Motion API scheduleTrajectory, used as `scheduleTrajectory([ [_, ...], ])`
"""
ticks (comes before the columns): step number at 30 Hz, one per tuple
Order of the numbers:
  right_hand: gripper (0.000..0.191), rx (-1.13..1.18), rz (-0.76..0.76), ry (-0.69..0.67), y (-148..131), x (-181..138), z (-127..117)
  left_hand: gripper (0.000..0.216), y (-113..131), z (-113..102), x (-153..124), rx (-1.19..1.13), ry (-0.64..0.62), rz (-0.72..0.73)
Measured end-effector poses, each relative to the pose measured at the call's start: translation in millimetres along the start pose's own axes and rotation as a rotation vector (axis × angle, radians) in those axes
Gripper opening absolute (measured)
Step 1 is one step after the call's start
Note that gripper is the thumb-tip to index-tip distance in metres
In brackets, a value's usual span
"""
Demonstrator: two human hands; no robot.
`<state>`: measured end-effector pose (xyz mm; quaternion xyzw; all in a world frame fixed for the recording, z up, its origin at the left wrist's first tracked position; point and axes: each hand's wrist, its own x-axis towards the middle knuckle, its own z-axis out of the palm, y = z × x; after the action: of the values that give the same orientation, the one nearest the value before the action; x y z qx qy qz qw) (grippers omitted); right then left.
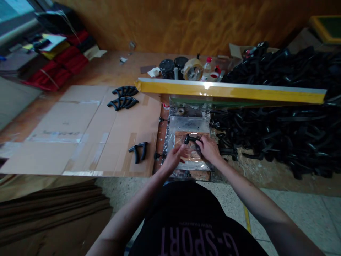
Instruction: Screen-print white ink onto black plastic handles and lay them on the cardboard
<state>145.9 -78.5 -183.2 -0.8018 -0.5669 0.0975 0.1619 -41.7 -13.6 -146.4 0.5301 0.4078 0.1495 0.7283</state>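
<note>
My right hand [209, 148] grips one end of a black handle-like part [190, 138], slim with a wider head pointing left. It is held over a metal plate [186, 122] partly covered by a brown taped patch. My left hand [175, 157] is just below the part's head, its fingers apart and holding nothing; whether a fingertip touches the part I cannot tell. On the cardboard sheet [87, 121] to the left lie a pair of similar black parts [143, 151] and, farther back, two rows of several more [124, 102].
A long bar with yellow tape [229, 90] spans above the plate's far side. A large heap of black parts [279, 131] fills the right. Behind the bar stand dark jars [167, 68], a tape roll [193, 69] and a bottle [207, 67]. Red bundles [55, 73] are at far left.
</note>
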Motion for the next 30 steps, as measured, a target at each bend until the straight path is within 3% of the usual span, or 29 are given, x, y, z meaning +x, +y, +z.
scheduleTrajectory([
  [2,0.021,0.196,0.088,0.013,-18,-10,-6,0.063,-17,14,-3,-0.026,-0.058,-0.079],
  [4,0.019,0.377,0.135,0.051,-37,-23,-10,0.067,-24,26,-5,-0.09,-0.032,-0.073],
  [9,0.014,0.552,0.152,0.113,-71,-50,-10,0.05,-17,36,-6,-0.045,0.076,0.015],
  [22,0.015,0.656,0.19,0.053,-71,-58,-15,0.044,-18,32,-3,0.094,0.095,0.063],
  [30,0.012,0.693,0.176,-0.015,-74,-56,-9,0.039,-17,22,-4,0.104,0.041,0.061],
])
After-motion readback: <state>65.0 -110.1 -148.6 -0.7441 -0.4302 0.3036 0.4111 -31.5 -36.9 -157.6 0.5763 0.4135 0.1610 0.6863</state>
